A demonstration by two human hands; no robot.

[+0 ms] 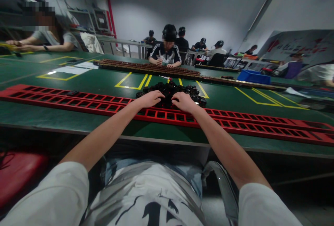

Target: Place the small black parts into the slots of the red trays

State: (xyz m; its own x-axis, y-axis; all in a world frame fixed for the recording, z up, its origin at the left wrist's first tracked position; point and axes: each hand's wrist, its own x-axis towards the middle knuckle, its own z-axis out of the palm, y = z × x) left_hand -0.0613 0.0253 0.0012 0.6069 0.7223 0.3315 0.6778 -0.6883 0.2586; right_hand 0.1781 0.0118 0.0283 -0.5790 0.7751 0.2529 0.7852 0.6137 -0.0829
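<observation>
Two bare hands worked over a loose heap of small, glossy black pieces [169, 87] at the middle of a green surface [221, 95], just beyond a long red ladder-like frame [169, 122] laid along the near edge. The left hand [149, 99] reached in from one side and the right hand [183, 101] from the other, both with bent fingers at the heap's near side. Neither was spread flat; whether either had a piece pinched could not be told, as the fingertips merged with the dark parts.

The step in hand appeared to be sorting or picking through the heap. Drawing a single piece out would have called for a fine fingertip pinch and a short lift free of its tangled neighbors, with the wrists kept off the frame's thin crossbars.

The frame stretched toward both side edges, its rows of openings running lengthwise. A small dark piece [73, 93] rested on its left portion. Farther back lay a bundle of long brown strips [148, 68] and a blue plastic bin [254, 77], while a person in a dark-and-white shirt [167, 55] sat across the surface.
</observation>
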